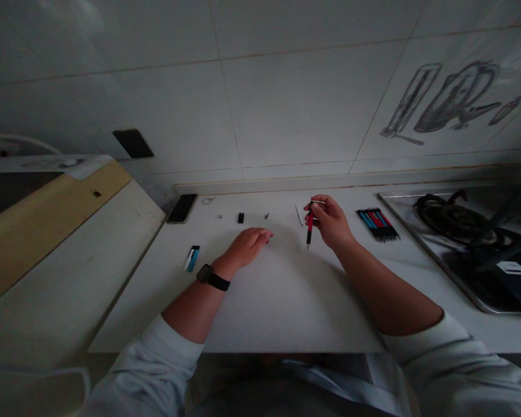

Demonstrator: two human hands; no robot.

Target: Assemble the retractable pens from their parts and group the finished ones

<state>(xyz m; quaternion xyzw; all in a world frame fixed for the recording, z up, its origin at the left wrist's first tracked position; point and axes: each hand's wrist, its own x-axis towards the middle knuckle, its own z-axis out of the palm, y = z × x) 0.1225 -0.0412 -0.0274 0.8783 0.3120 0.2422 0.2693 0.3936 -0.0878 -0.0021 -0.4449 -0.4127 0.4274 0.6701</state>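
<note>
My right hand [330, 223] is closed around a red and black pen [309, 229], its thin tip pointing down towards the white counter [278, 313]. Just left of that hand lie thin white sticks [299, 214]. My left hand [248, 245], with a black watch at the wrist, rests on the counter with its fingers loosely extended to the right and nothing visible in it. Beyond it are small black parts [241, 218], tiny dark pieces [266, 216] and tiny light bits [219, 216]. Blue and white pen parts [191, 258] lie to its left.
A row of several red, blue and black pens [377, 224] lies on the right, beside a gas stove [460, 243] with a metal rim. A phone [182, 208] and a small ring-shaped item [208, 201] lie at the back left. A box-like unit [69, 231] borders the left side.
</note>
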